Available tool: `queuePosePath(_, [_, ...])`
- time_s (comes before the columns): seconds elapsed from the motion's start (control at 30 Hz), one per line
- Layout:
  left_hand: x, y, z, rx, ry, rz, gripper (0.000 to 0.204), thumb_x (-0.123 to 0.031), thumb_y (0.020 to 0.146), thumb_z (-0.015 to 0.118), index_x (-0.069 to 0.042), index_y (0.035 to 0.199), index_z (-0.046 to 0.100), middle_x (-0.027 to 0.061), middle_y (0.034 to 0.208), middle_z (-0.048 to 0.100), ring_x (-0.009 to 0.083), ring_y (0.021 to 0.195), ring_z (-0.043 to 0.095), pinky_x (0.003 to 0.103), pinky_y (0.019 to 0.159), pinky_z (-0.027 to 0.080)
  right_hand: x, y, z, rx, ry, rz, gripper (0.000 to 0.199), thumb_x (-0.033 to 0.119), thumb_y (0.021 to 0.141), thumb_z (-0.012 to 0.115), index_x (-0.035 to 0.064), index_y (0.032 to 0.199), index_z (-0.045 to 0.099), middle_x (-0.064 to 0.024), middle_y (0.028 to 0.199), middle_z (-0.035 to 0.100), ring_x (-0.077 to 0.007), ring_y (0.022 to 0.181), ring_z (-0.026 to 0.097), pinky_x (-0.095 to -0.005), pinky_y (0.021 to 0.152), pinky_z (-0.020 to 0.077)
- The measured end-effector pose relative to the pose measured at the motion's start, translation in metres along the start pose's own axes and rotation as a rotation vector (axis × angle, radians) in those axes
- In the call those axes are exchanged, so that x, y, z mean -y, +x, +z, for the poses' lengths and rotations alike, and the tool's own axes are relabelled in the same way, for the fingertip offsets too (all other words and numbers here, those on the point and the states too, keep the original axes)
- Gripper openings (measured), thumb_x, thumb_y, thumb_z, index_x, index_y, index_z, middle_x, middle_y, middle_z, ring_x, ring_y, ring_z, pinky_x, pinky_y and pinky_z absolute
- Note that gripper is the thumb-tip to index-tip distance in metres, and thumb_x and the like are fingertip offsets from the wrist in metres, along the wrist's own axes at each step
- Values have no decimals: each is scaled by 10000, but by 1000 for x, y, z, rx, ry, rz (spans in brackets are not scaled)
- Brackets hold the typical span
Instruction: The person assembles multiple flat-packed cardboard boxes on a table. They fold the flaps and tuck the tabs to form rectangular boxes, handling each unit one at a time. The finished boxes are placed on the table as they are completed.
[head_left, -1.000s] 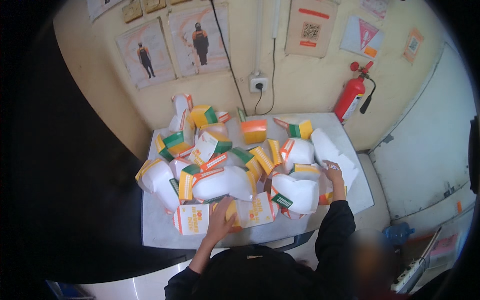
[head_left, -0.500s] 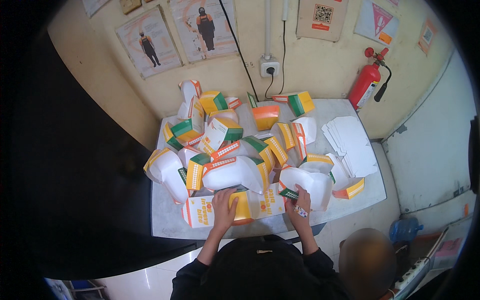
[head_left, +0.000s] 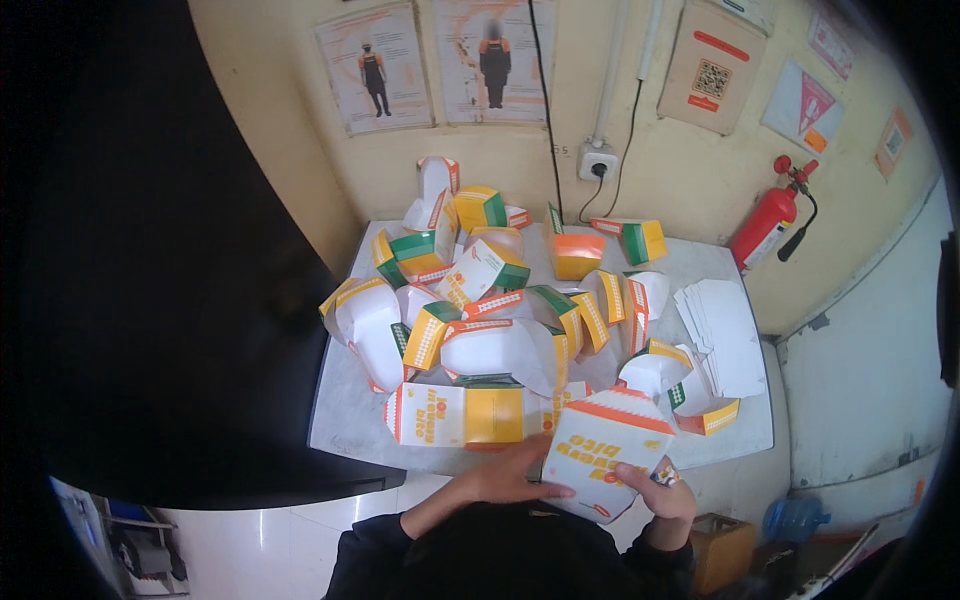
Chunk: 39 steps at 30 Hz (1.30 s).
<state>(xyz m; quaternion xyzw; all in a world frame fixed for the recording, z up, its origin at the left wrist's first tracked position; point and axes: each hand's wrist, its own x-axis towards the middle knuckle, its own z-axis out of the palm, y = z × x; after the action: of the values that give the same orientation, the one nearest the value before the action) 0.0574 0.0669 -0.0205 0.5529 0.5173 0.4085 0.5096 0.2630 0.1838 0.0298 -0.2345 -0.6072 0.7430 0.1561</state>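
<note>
A white paper food box (head_left: 605, 450) with yellow print and an orange zigzag edge is tilted up close in front of me, over the table's near edge. My right hand (head_left: 662, 495) grips its right side, thumb on the printed face. On that hand's fingers shows a small multicoloured patch. My left hand (head_left: 512, 472) closes on the box's lower left edge, some fingers hidden behind it. Lying just beyond, a flattened-looking carton (head_left: 430, 415) has white printed panels and a yellow middle. Its right end is partly covered by the held box.
Many folded boxes in white, yellow, green and orange are heaped on the grey table (head_left: 350, 440), among them a large open one (head_left: 490, 348). Flat white sheets (head_left: 722, 335) lie fanned at the right. A red fire extinguisher (head_left: 765, 228) hangs on the wall beyond.
A box from the right of the pile is now lifted toward me in both hands. My left hand has left the carton on the table. The view has shifted; the person at lower right is gone.
</note>
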Motion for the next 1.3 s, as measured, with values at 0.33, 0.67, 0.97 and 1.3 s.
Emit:
queuePosePath(0.33, [49,-34,8,-785,-1324,112,485,-189,923,562,9,1322,372,85,1285,487,163,1168,467,330,1019,354,-17,77,32,-138,-679,-334,680,287,835,629,6,1362,305,-220,1389,335,-351,1237,387,-411,1019,319])
queuePosePath(0.67, [130,-44,17,-1582,380,-669,596,-135,837,634,73,1314,344,253,1326,406,351,1246,369,496,1043,238,-128,144,69,-229,-936,-63,675,499,810,600,15,1253,442,-166,1148,475,-345,1119,439,-446,935,365])
queuePosePath(0.97, [123,-43,-47,-767,968,-252,516,-172,895,489,-88,1384,349,130,1442,311,310,1353,238,522,1090,147,-147,161,80,-257,-1441,-275,530,409,859,531,60,1254,479,-145,1244,475,-307,1143,430,-471,902,385])
queuePosePath(1.3, [158,-40,-47,-730,743,-218,508,-332,945,366,-133,1411,327,110,1476,275,291,1393,165,519,1100,52,-141,224,24,151,-1278,-152,352,295,831,603,261,1180,573,-94,1193,542,-298,1171,460,-498,982,345])
